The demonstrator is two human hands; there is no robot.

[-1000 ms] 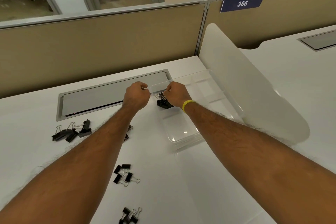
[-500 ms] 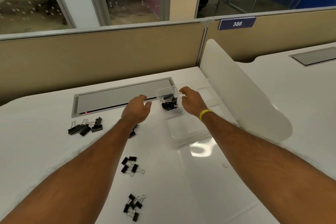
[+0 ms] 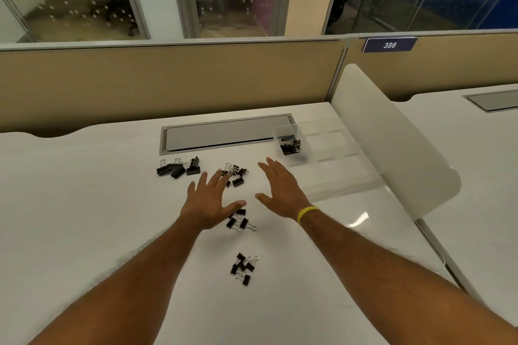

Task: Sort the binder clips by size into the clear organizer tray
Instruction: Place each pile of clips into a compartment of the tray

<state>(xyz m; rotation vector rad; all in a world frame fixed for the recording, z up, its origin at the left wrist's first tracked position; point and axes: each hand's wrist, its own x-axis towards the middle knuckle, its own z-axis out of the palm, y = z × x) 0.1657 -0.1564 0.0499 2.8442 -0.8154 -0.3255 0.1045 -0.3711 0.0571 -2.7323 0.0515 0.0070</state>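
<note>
Sitting piled, black binder clips point(image 3: 291, 144) fill one tray point(image 3: 336, 176) compartment.

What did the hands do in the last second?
Both hands let go of the small clear bin holding clips and drew back toward the person. The left hand and right hand now hover open over the desk. The four clip piles stayed put.

Single view, head-worn, wide-angle. Looks forward and down from above the near edge of the white worktop point(image 3: 84, 204), toward its far edge and the tan partition point(image 3: 168, 78) behind. Both forearms run in from the bottom corners; hands sit mid-frame, fairly near. Glass walls fill the top strip
</note>
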